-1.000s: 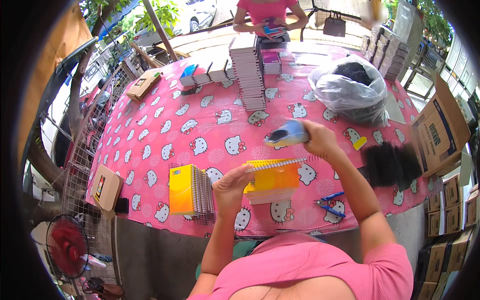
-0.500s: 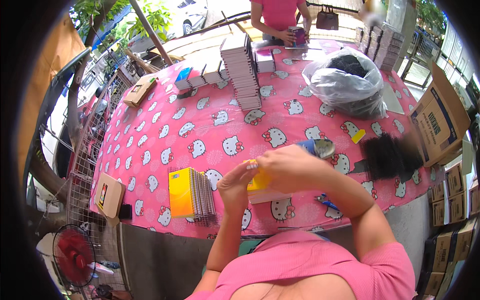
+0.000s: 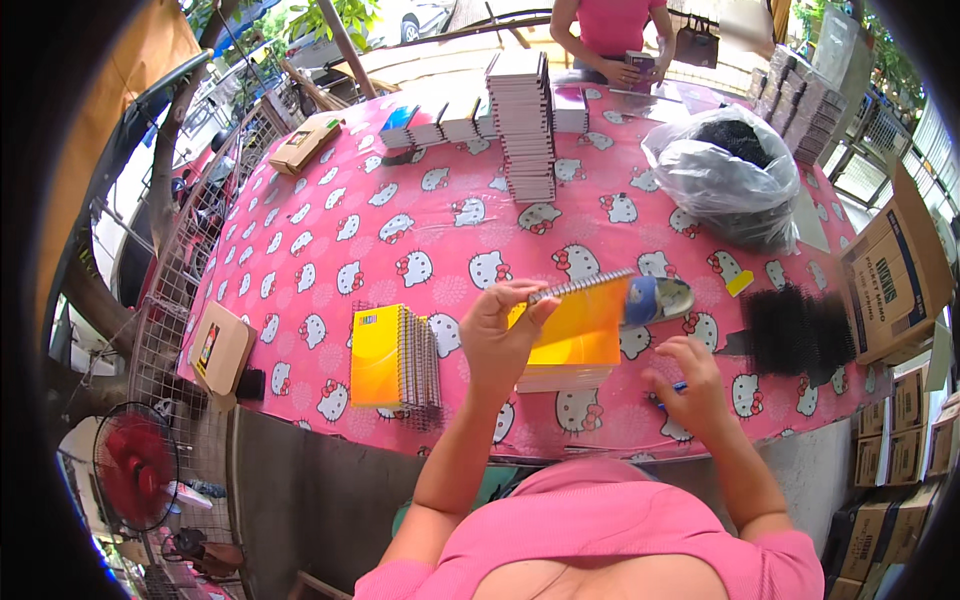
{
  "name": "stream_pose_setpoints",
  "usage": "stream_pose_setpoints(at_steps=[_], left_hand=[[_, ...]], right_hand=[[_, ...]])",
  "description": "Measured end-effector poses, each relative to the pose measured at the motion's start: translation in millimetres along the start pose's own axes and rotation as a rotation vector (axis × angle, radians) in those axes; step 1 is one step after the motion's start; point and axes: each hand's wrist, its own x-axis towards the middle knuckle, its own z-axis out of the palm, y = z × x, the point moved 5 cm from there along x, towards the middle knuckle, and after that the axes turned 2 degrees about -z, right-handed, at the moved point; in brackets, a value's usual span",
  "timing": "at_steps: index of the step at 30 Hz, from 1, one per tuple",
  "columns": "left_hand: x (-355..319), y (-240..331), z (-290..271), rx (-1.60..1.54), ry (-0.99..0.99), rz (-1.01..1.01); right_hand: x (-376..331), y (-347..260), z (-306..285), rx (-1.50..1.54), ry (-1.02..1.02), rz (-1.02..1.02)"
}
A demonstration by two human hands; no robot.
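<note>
My left hand point(image 3: 503, 335) pinches the end of a yellow spiral notebook point(image 3: 585, 312), its wire coil along the top edge. The notebook is tilted above a stack of yellow-covered pads point(image 3: 565, 382) whose white page edges show at the front. My right hand point(image 3: 692, 388) is over the table to the right of that stack, thumb and fingers apart. Close to its fingers lies a blue-handled tool point(image 3: 678, 387), partly hidden by the hand. A row of coil-bound yellow notebooks point(image 3: 380, 357) stands to the left of my left hand.
Right of the pads are a blue round object point(image 3: 657, 302), a yellow tag point(image 3: 740, 283), black coils point(image 3: 798, 325) and an open carton point(image 3: 893, 265). Farther off stand a tall notebook stack point(image 3: 528, 140), a plastic bag point(image 3: 722, 180) and a person point(image 3: 612, 30) holding a notebook.
My right hand has left the notebook and moved right and nearer, to beside the blue-handled tool. My left hand keeps the notebook, now in plain sight. The view has shifted slightly.
</note>
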Motion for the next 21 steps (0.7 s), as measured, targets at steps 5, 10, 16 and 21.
stream_pose_setpoints(at_steps=[5, 10, 16, 21], left_hand=[[-21, 68, 29, 0.512, -0.210, 0.605], [-53, 18, 20, 0.466, -0.134, 0.325], [-52, 19, 22, 0.510, -0.155, 0.414], [-52, 22, 25, 0.516, -0.133, 0.411]], right_hand=[[-99, 86, 43, -0.412, -0.199, 0.135], [-75, 73, 29, -0.107, -0.195, 0.472], [5, -50, 6, 0.236, -0.020, -0.042], [15, -62, 7, 0.134, -0.027, -0.108]])
